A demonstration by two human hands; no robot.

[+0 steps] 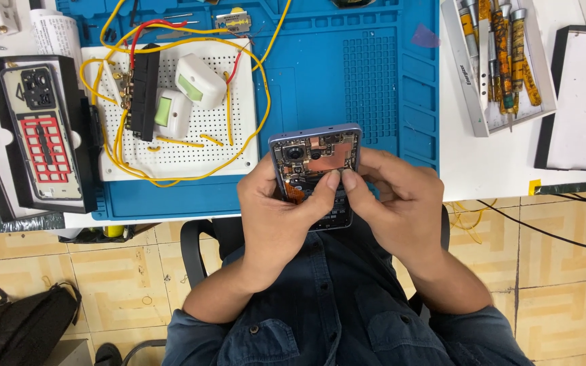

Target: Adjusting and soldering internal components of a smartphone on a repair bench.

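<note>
An opened smartphone (315,154) with its back cover off shows its circuit board and camera module. My left hand (281,211) grips it from the left and below, thumb laid across the board. My right hand (396,203) holds the right side, thumb and forefinger pinching at the middle of the board beside my left thumb. The phone hovers over the front edge of the blue work mat (367,74).
A white perforated board (211,135) carries yellow and red wires, a black block and two white modules. At left lies a phone back cover (43,132) in a black tray. A white tray of screwdrivers (500,61) sits at right. A black bag (25,325) lies on the floor.
</note>
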